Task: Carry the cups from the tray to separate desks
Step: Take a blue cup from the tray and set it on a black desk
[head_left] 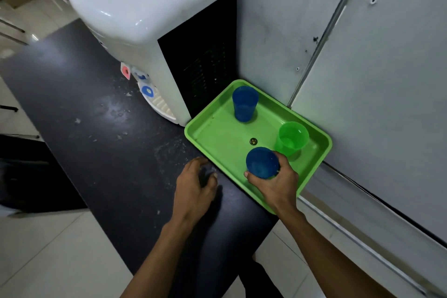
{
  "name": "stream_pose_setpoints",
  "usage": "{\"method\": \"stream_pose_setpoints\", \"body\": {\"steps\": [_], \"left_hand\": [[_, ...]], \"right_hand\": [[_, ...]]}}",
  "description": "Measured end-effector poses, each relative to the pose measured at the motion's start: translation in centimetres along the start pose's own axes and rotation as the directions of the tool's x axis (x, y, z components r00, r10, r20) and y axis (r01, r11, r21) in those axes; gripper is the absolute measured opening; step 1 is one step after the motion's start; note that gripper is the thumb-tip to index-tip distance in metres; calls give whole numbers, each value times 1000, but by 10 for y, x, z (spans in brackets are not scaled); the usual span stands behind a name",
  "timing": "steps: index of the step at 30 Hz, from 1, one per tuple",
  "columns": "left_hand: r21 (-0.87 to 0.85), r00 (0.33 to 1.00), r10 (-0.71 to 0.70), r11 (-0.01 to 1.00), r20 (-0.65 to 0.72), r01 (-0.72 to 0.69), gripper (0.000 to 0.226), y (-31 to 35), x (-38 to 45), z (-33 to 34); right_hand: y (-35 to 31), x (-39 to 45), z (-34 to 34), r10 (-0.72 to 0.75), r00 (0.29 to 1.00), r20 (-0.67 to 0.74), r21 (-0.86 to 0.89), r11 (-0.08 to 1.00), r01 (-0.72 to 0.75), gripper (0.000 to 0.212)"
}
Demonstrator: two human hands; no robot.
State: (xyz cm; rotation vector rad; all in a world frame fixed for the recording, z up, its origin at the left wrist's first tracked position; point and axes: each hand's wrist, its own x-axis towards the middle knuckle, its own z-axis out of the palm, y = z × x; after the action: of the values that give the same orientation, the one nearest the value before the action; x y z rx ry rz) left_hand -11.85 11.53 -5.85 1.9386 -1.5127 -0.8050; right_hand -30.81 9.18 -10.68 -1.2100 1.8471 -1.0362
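A green tray (217, 133) lies on the dark counter (101, 133) against the wall. My right hand (275, 184) grips a blue cup (262, 163) over the tray's near part, thumb and fingers curled round its side. A second blue cup (244, 103) stands upright at the tray's far end. Near the tray's right edge stands a green cup (291, 138), just beyond my right hand. My left hand (194, 184) rests on the counter just left of the tray, fingers loosely bent, holding nothing.
A white water dispenser (145, 19) with red and blue taps stands on the counter behind the tray. Grey wall panels (375, 80) close off the right side. The counter's near edge drops to a pale tiled floor (48, 249).
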Motion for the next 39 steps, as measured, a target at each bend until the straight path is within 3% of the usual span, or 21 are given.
{"method": "stream_pose_setpoints", "body": {"steps": [5, 9, 13, 16, 18, 20, 21, 23, 27, 30, 33, 35, 39], "left_hand": [[-3, 996, 39, 999, 78, -39, 49, 0, 3, -6], [-35, 973, 151, 988, 174, -147, 63, 16, -2, -15], [-93, 899, 341, 940, 274, -328, 80, 36, -16, -21], [-176, 813, 476, 879, 335, -443, 75, 55, -33, -20], [-314, 810, 442, 888, 385, -335, 56, 70, -46, -17], [-503, 808, 290, 864, 513, 9, 27, 90, -62, -14], [-535, 767, 204, 819, 608, 207, 18, 100, -71, -12], [-481, 635, 101, 745, 766, 462, 31, 117, -84, -6], [-322, 360, 112, 731, 926, 602, 51, 145, -113, 9], [-186, 145, 123, 777, 982, 601, 68, 168, -147, 22], [-99, -22, 135, 820, 991, 564, 75, 189, -189, 30], [-59, -106, 135, 847, 985, 529, 76, 202, -220, 34], [-36, -210, 138, 903, 968, 428, 72, 223, -280, 46]], "right_hand": [[-14, -18, -20, -23, 999, -46, 44, 999, 25, 73], [-37, -41, -48, -46, 993, -110, 96, 994, 57, 69], [-63, -73, -85, -82, 986, -148, 124, 987, 100, 70], [-81, -103, -117, -109, 974, -198, 121, 983, 135, 62], [-90, -122, -139, -120, 966, -230, 112, 982, 149, 61], [-96, -144, -161, -111, 956, -272, 125, 981, 149, 61], [-100, -156, -172, -103, 950, -294, 135, 980, 148, 62], [-104, -178, -191, -86, 938, -335, 145, 979, 142, 67], [-109, -226, -227, -70, 900, -431, 117, 984, 132, 63], [-109, -265, -255, -49, 868, -495, 92, 990, 109, 57], [-106, -304, -279, -40, 831, -555, 58, 995, 87, 61], [-101, -331, -295, -28, 799, -601, 38, 997, 64, 62], [-84, -384, -326, -11, 743, -669, 12, 1000, 26, 64]]}}
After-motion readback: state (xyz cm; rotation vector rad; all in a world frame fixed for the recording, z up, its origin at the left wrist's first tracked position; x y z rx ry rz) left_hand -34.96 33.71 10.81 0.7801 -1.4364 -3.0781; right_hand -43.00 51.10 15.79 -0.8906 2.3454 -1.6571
